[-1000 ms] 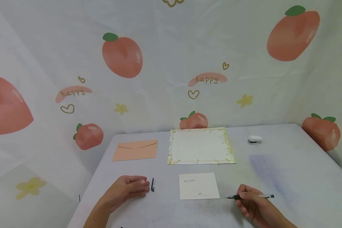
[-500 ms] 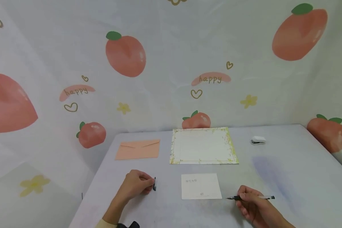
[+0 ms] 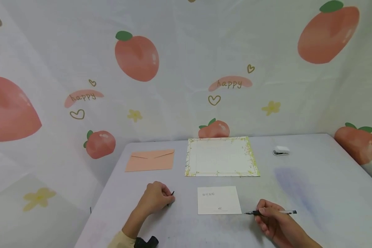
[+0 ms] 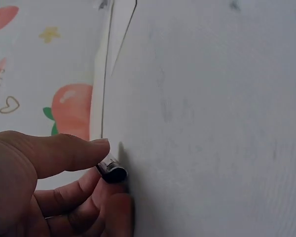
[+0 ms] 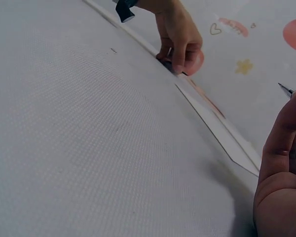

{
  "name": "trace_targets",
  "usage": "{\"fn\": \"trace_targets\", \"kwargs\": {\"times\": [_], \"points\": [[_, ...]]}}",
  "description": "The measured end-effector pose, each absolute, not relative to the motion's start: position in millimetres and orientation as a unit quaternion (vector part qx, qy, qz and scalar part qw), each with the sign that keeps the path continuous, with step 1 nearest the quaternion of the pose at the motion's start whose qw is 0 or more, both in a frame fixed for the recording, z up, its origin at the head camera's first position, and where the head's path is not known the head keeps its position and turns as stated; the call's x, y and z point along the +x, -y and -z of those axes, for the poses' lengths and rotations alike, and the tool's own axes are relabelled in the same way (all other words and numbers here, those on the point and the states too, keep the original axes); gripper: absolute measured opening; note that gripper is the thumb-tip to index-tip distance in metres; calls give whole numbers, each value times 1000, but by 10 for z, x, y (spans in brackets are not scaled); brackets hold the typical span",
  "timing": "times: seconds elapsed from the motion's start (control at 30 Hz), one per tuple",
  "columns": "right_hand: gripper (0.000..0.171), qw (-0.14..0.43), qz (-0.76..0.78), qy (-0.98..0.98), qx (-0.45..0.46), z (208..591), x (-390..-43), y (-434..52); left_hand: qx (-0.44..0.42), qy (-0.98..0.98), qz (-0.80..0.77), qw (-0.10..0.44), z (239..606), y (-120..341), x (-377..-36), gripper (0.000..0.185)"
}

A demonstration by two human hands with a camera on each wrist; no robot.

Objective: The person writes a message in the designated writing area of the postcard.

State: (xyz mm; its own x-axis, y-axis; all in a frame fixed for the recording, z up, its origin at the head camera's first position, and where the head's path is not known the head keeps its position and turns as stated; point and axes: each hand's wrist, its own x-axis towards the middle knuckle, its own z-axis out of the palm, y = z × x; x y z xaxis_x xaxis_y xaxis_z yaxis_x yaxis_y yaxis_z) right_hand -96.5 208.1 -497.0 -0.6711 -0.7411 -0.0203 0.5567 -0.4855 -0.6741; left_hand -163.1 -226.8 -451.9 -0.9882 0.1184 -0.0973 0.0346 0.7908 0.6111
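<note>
Comparing with a second ago, we see our left hand (image 3: 156, 199), then flat, now pinching the pen cap (image 4: 111, 171) off the bench (image 3: 313, 186), while our right hand (image 3: 271, 220) keeps gripping the pen (image 3: 274, 212) beside the card (image 3: 218, 200), suggesting capping comes next

Your head camera looks forward and down over the whole table (image 3: 313, 179) from a little way back. Your left wrist camera sits close behind your left hand (image 4: 54, 187), skimming the tabletop. Your right wrist camera looks low across it, sharing that left hand (image 5: 180, 37).
</note>
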Motion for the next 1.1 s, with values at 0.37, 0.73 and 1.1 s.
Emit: {"fn": "trace_targets", "kwargs": {"times": [0.37, 0.73, 1.1], "points": [[49, 373, 850, -343, -142, 4940, -966, -2075, 93, -921, -364, 105, 4339, 2163, -1452, 15], [48, 363, 843, -367, -149, 4944, -963, -2059, 148, -879, -421, 169, 4268, 1986, -1239, 9], [45, 357, 840, -380, -148, 4985, -963, -1963, 167, -826, -494, 215, 4288, 1764, -1114, 6]]}}
